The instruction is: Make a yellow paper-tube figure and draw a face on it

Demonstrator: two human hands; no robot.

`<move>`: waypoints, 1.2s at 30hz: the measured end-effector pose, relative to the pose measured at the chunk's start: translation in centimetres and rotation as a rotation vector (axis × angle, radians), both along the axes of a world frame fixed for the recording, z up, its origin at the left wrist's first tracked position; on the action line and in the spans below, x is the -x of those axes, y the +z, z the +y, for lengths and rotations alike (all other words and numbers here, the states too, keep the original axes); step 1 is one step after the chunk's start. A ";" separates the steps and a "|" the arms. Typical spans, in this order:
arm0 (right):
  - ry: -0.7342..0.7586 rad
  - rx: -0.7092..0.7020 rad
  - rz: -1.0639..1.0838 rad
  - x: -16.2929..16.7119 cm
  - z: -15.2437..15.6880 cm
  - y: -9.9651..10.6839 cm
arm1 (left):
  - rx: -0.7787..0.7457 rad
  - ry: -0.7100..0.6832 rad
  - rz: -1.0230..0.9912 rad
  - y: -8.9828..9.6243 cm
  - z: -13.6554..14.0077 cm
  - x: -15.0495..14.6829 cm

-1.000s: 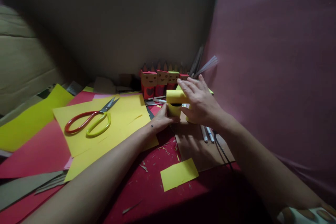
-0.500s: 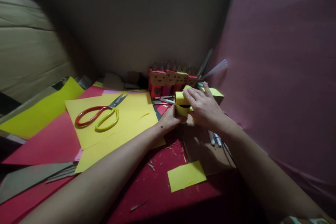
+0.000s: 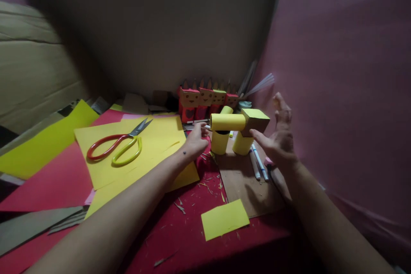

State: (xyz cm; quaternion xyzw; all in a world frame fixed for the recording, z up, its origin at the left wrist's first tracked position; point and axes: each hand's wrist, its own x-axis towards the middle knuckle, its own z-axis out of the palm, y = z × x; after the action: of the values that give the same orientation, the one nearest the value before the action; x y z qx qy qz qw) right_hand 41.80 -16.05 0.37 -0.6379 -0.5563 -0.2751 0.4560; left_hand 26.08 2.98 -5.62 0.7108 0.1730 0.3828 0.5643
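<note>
Fingers point(image 3: 203, 130) of the left hand point(image 3: 195, 142) loosely curved around nothing, just left of the level yellow tube point(image 3: 227, 122); those of the right hand point(image 3: 280, 139) spread wide to the tube's right, likewise without a grip. Contact between right thumb and box point(image 3: 257, 123) impossible to tell. Level tube lying across a yellow upright cylinder point(image 3: 220, 144), right end against the box; below the box, a second cylinder point(image 3: 242, 144). Done, by the look of it: yellow wrapping on tube and cylinders, pieces stacked together. Left, apparently: bare brown box sides under a yellow top and, on the tube's near side, a loose yellow rectangle point(image 3: 225, 219). Fastening unconfirmed. Beyond the tube, a row of red holders point(image 3: 189, 99) with cardboard faces, pointed tips sticking up, likely pencils point(image 3: 202, 82). Directly beneath the tube, the first cylinder's open mouth, too dark inside for contents. Well left of the tube, scissors point(image 3: 131, 135) on a yellow sheet point(image 3: 160, 154) over the red worktop point(image 3: 180, 239).
</note>
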 end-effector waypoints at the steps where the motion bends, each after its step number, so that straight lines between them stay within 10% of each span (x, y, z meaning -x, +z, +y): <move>1: 0.050 -0.012 0.133 -0.5 0.2 -0.8 | -0.001 0.057 -0.012 0.3 0.4 0.4; 7: 0.379 0.003 0.703 -2.1 2.3 -4.6 | -0.060 0.142 -0.114 2.1 0.1 2.2; 36: 0.362 -0.043 1.003 -0.2 3.1 -3.9 | -0.281 -0.002 0.004 1.5 0.1 1.2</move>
State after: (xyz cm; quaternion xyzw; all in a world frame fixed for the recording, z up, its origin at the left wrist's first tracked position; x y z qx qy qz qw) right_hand 42.01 -12.93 -3.56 -0.5753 -0.3656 0.1354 0.7190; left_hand 24.90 3.09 -4.09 0.7838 0.1180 0.4010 0.4593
